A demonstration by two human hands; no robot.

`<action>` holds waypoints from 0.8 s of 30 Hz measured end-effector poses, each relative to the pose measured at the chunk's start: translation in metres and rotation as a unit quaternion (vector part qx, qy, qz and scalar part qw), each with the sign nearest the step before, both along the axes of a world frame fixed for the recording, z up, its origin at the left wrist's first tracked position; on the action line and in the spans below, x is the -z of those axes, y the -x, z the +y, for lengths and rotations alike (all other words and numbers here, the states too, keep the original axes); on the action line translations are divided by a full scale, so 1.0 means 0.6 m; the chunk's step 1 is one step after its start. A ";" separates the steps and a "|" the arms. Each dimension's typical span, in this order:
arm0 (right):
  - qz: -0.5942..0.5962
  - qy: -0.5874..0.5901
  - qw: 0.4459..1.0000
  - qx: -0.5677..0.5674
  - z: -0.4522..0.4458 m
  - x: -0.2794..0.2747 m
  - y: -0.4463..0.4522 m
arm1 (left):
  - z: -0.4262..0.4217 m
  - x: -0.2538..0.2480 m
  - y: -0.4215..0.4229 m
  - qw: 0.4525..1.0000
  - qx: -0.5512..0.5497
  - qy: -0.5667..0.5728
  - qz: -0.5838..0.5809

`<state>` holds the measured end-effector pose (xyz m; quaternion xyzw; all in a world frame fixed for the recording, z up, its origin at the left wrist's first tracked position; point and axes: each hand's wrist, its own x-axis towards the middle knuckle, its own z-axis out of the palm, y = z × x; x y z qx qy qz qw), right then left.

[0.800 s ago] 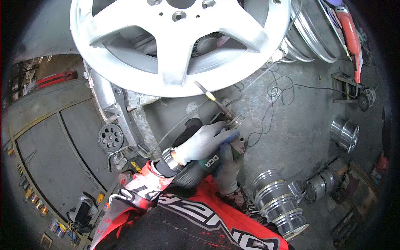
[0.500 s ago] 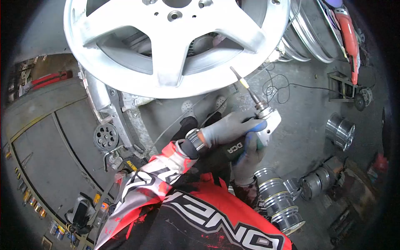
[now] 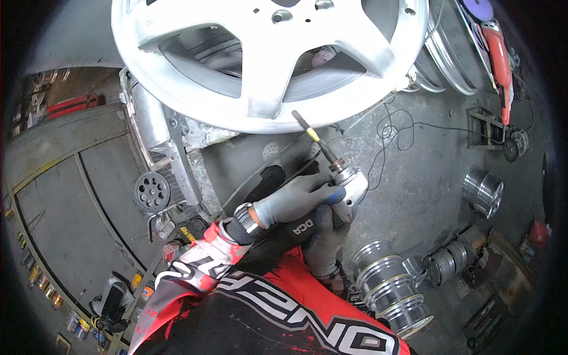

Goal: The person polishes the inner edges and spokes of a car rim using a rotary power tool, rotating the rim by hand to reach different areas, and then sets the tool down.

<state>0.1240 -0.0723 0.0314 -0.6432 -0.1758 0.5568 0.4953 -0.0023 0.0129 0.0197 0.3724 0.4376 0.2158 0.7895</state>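
My left hand [image 3: 299, 198], in a grey glove with blue on the fingers, is closed around the front of a DCA power grinder [image 3: 355, 188]. My right hand [image 3: 324, 239], gloved too, grips the grinder's body from below. A long dark shaft [image 3: 320, 144] with a yellow band sticks out from the tool's head. Its tip overlaps the lower rim of a big silver five-spoke alloy wheel [image 3: 263, 89] in view; whether they touch I cannot tell. The wheel is propped up in front of me, its top cut off by the frame.
Stacked rims [image 3: 390, 284] lie to my lower right, with another rim [image 3: 483, 190] beyond. A red polisher [image 3: 499, 65] with a purple pad is at the upper right. A black cable [image 3: 408, 125] loops over the floor. Left is a metal stand with a black pulley [image 3: 151, 191].
Both hands and the grinder have moved left and slightly down in view, the shaft tip now overlapping the wheel's lower rim. The wheel has shifted right and up in view.
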 end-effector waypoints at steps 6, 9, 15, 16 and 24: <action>0.083 0.059 0.995 0.003 -0.004 -0.025 0.008 | -0.021 -0.023 0.019 0.992 -0.024 -0.092 0.087; 0.061 0.051 0.997 -0.022 0.010 -0.025 -0.012 | -0.010 -0.013 0.011 0.978 0.021 -0.187 0.085; -0.004 0.026 1.000 -0.007 0.056 -0.011 -0.074 | 0.055 -0.002 -0.066 1.000 0.003 -0.005 -0.023; -0.013 0.019 1.000 -0.003 0.069 -0.015 -0.088 | 0.063 0.012 -0.084 0.999 0.008 0.005 -0.049; -0.055 -0.053 0.997 -0.021 0.168 -0.028 -0.175 | 0.156 0.017 -0.183 0.989 -0.019 -0.010 -0.147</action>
